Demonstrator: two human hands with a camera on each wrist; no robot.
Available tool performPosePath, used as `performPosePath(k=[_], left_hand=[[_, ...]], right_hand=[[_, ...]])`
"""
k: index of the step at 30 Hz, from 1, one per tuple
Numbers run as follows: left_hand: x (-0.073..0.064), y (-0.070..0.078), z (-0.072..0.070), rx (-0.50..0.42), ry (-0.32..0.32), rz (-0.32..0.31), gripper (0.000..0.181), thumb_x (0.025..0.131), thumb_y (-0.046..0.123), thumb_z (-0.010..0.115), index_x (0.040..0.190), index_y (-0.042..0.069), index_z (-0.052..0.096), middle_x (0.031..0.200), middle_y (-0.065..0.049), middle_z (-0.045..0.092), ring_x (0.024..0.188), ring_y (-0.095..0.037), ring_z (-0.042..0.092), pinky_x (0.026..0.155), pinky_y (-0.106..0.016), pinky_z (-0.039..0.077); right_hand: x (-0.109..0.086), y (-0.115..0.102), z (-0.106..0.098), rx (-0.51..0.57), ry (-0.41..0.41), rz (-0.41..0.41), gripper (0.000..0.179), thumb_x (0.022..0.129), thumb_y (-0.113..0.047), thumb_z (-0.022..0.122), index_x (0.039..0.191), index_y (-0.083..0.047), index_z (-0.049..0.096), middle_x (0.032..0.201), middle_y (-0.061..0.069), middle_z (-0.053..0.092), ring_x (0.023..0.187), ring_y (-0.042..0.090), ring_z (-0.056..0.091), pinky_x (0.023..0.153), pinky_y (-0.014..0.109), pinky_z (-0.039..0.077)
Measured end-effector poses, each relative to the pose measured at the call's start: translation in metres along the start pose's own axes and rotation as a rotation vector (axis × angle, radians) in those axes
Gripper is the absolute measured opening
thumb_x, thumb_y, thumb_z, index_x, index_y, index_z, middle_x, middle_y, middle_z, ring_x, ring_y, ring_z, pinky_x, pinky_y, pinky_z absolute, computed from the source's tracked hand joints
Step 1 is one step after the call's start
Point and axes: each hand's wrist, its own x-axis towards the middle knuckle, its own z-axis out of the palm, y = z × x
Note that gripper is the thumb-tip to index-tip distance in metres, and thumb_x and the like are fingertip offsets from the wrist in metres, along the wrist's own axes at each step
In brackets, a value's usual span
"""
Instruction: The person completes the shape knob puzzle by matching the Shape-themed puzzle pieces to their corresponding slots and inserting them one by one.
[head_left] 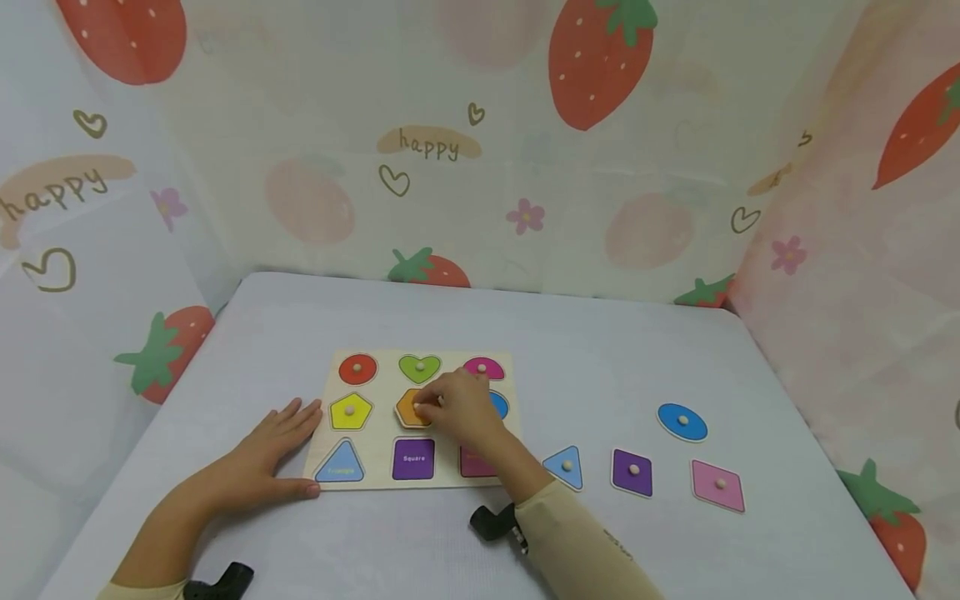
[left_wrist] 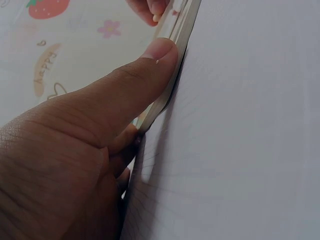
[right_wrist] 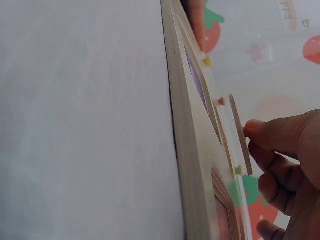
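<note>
From where I stand, the right hand (head_left: 461,408) has its thumb and fingers closed on the knob of the orange hexagon piece (head_left: 409,408), holding it just above the middle of the puzzle board (head_left: 379,467). The left hand (head_left: 262,458) is open, fingers extended, thumb and fingertips touching the board's left edge. On the table (head_left: 600,550), right of the board, lie a blue triangle (head_left: 572,477), purple square (head_left: 631,482), pink piece (head_left: 716,493) and blue oval (head_left: 682,427).

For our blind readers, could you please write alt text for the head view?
A person's right hand pinches an orange piece over a shape-puzzle board; the left hand touches the board's left edge, and four loose pieces lie at right.
</note>
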Motion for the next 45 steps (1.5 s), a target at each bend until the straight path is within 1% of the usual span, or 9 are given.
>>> performPosePath(k=[5, 10, 14, 21, 25, 27, 33, 37, 45], left_hand=[[0.001, 0.0, -0.001, 0.002, -0.006, 0.01, 0.115, 0.074, 0.07, 0.076, 0.163, 0.013, 0.029, 0.171, -0.007, 0.022, 0.159, -0.036, 0.005, 0.13, -0.048, -0.001], [0.002, 0.001, -0.002, 0.004, -0.01, 0.01, 0.115, 0.074, 0.069, 0.077, 0.162, 0.013, 0.029, 0.171, -0.007, 0.022, 0.159, -0.037, 0.006, 0.129, -0.055, 0.003], [0.002, -0.001, 0.0, -0.001, -0.005, 0.004, 0.115, 0.073, 0.069, 0.077, 0.162, 0.013, 0.029, 0.171, -0.007, 0.022, 0.159, -0.037, 0.005, 0.129, -0.055, 0.002], [0.001, -0.004, 0.001, 0.009, 0.0, 0.01, 0.115, 0.074, 0.071, 0.075, 0.163, 0.014, 0.028, 0.171, -0.006, 0.022, 0.159, -0.036, 0.005, 0.13, -0.044, -0.004], [0.0, -0.003, -0.001, 0.008, -0.006, 0.004, 0.115, 0.074, 0.071, 0.076, 0.163, 0.014, 0.028, 0.171, -0.006, 0.021, 0.159, -0.036, 0.005, 0.13, -0.044, -0.004], [0.0, -0.003, -0.002, 0.005, -0.005, 0.01, 0.115, 0.074, 0.07, 0.076, 0.163, 0.013, 0.029, 0.171, -0.007, 0.022, 0.159, -0.037, 0.005, 0.13, -0.046, -0.003], [-0.002, -0.003, -0.004, 0.0, -0.001, 0.017, 0.115, 0.074, 0.069, 0.076, 0.162, 0.013, 0.029, 0.171, -0.007, 0.022, 0.159, -0.037, 0.006, 0.129, -0.039, -0.007], [-0.001, -0.003, -0.003, -0.002, 0.003, 0.021, 0.114, 0.075, 0.069, 0.076, 0.163, 0.013, 0.029, 0.171, -0.007, 0.022, 0.159, -0.037, 0.006, 0.129, -0.038, -0.008], [-0.002, -0.003, 0.001, -0.016, 0.011, 0.039, 0.112, 0.076, 0.068, 0.076, 0.162, 0.012, 0.03, 0.171, -0.007, 0.022, 0.159, -0.038, 0.006, 0.129, -0.033, -0.009]], right_hand=[[0.0, 0.002, 0.005, -0.016, 0.009, 0.01, 0.013, 0.092, -0.034, 0.078, 0.101, -0.026, 0.084, 0.083, -0.018, 0.071, 0.09, 0.008, 0.053, 0.099, 0.048, 0.039], [0.0, 0.005, 0.012, -0.029, 0.033, 0.013, 0.014, 0.092, -0.035, 0.078, 0.1, -0.025, 0.084, 0.084, -0.017, 0.071, 0.089, 0.008, 0.053, 0.096, 0.045, 0.039], [-0.002, 0.004, 0.016, -0.039, 0.051, 0.005, 0.014, 0.092, -0.034, 0.078, 0.101, -0.024, 0.084, 0.084, -0.015, 0.072, 0.089, 0.009, 0.053, 0.095, 0.045, 0.039], [-0.002, 0.002, 0.019, -0.107, 0.066, 0.007, 0.016, 0.093, -0.036, 0.077, 0.104, -0.026, 0.083, 0.091, -0.011, 0.073, 0.092, 0.01, 0.054, 0.093, 0.042, 0.041], [-0.001, 0.001, 0.021, -0.105, 0.067, 0.004, 0.016, 0.093, -0.036, 0.077, 0.103, -0.026, 0.083, 0.091, -0.011, 0.073, 0.092, 0.01, 0.054, 0.09, 0.041, 0.04], [-0.002, 0.0, 0.021, -0.096, 0.065, 0.007, 0.015, 0.093, -0.035, 0.077, 0.103, -0.026, 0.083, 0.09, -0.011, 0.073, 0.091, 0.01, 0.053, 0.09, 0.04, 0.04], [-0.001, -0.001, 0.02, -0.087, 0.071, 0.01, 0.016, 0.093, -0.035, 0.077, 0.104, -0.026, 0.083, 0.09, -0.011, 0.073, 0.092, 0.01, 0.053, 0.09, 0.04, 0.04], [-0.001, -0.002, 0.019, -0.09, 0.068, 0.005, 0.017, 0.093, -0.036, 0.076, 0.105, -0.025, 0.083, 0.09, -0.011, 0.073, 0.092, 0.01, 0.054, 0.09, 0.04, 0.04], [-0.001, -0.002, 0.012, -0.089, 0.028, 0.014, 0.022, 0.094, -0.038, 0.075, 0.111, -0.025, 0.081, 0.092, -0.012, 0.074, 0.091, 0.01, 0.054, 0.088, 0.039, 0.04]])
